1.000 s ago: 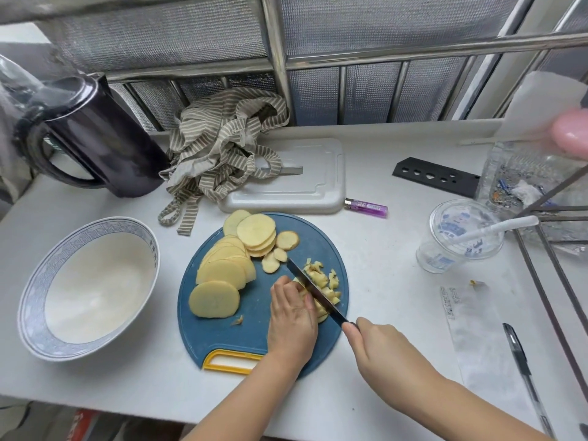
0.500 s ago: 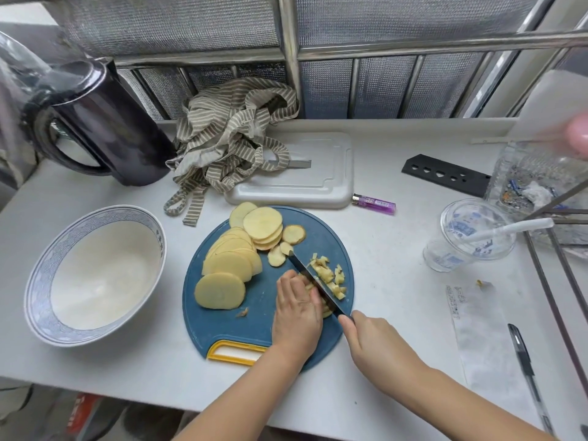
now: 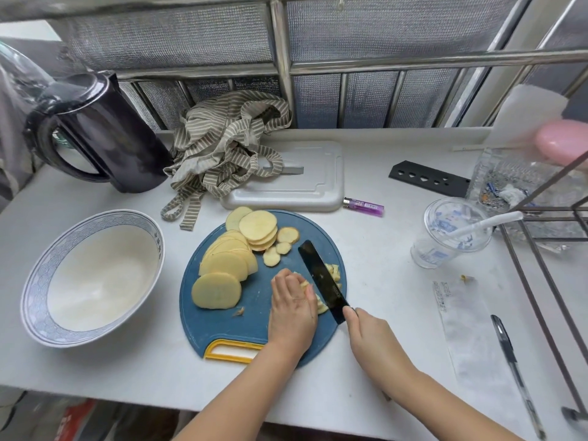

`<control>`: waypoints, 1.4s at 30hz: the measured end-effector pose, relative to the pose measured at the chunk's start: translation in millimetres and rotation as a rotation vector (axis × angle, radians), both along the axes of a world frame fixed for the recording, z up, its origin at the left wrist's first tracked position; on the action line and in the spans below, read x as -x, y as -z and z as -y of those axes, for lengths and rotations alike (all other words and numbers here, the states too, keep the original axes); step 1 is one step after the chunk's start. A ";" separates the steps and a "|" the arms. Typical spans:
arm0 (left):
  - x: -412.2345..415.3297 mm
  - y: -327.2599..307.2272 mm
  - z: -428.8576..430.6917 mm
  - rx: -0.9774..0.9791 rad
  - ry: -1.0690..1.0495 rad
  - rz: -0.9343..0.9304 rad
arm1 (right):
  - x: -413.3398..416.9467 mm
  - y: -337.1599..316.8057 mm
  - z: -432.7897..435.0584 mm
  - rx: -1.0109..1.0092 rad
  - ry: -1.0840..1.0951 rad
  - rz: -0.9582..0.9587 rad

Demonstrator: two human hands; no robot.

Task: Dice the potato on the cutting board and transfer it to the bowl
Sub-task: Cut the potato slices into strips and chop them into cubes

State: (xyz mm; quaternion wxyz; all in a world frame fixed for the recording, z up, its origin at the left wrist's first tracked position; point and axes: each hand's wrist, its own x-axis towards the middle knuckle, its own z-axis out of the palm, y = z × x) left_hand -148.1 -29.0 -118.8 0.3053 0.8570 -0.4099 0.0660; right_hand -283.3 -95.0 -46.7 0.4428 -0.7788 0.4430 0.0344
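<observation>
A round blue cutting board (image 3: 251,319) with a yellow handle lies in the middle of the counter. Potato slices (image 3: 227,259) are fanned over its left and far part. Small diced potato pieces (image 3: 334,270) lie on the right part, partly hidden by the blade. My right hand (image 3: 370,340) grips the handle of a black knife (image 3: 321,278), whose blade is tilted with its flat side showing over the dice. My left hand (image 3: 292,308) has its fingers curled on potato pieces right beside the blade. An empty white bowl (image 3: 41,272) with a blue patterned rim stands left of the board.
A black kettle (image 3: 95,132) stands at the back left, a striped apron (image 3: 229,148) and a white cutting board (image 3: 305,186) behind the blue board. A purple lighter (image 3: 364,205), black knife sheath (image 3: 428,178), plastic cup (image 3: 451,237), pen (image 3: 512,364) and metal rack (image 3: 547,246) are on the right.
The knife blade has turned from edge-down cutting to lying tilted with its flat side up over the dice. My left hand stays on the potato pieces. The camera view shifted slightly.
</observation>
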 end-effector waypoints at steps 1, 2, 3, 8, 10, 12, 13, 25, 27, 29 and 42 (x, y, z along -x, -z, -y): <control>0.3 -0.4 0.1 -0.001 0.001 0.000 | 0.6 -0.1 -0.6 -0.001 0.005 0.007; 0.3 -0.5 0.3 0.001 0.005 -0.002 | 0.7 -0.5 -0.9 0.002 0.003 0.010; 0.3 -1.1 0.2 0.003 0.009 -0.007 | 0.6 -0.6 -0.8 0.004 -0.001 0.013; 0.2 -8.2 -2.5 -0.001 0.019 -0.122 | 3.3 -6.0 2.9 -0.034 -0.009 0.039; 0.2 -12.4 -4.6 0.025 0.048 -0.192 | 7.4 -9.8 4.0 -0.057 0.005 0.065; -0.4 -16.5 -6.4 0.063 0.074 -0.265 | 12.6 -13.4 4.3 -0.061 0.018 0.092; -1.4 -17.8 -7.4 0.080 0.084 -0.292 | 14.7 -15.0 4.5 -0.053 0.012 0.098; -6.4 -22.8 -14.6 0.111 0.081 -0.288 | 21.9 -19.6 -7.4 0.121 -0.075 0.062; -5.8 -24.4 -15.3 0.109 0.080 -0.300 | 19.2 -19.2 -5.8 0.141 -0.078 0.025; -4.9 -25.8 -17.7 0.097 0.089 -0.296 | 16.6 -17.9 -2.6 0.167 -0.106 -0.017; -1.3 -17.9 -29.7 -0.008 0.138 -0.270 | 18.9 -23.3 -2.7 0.248 -0.216 -0.122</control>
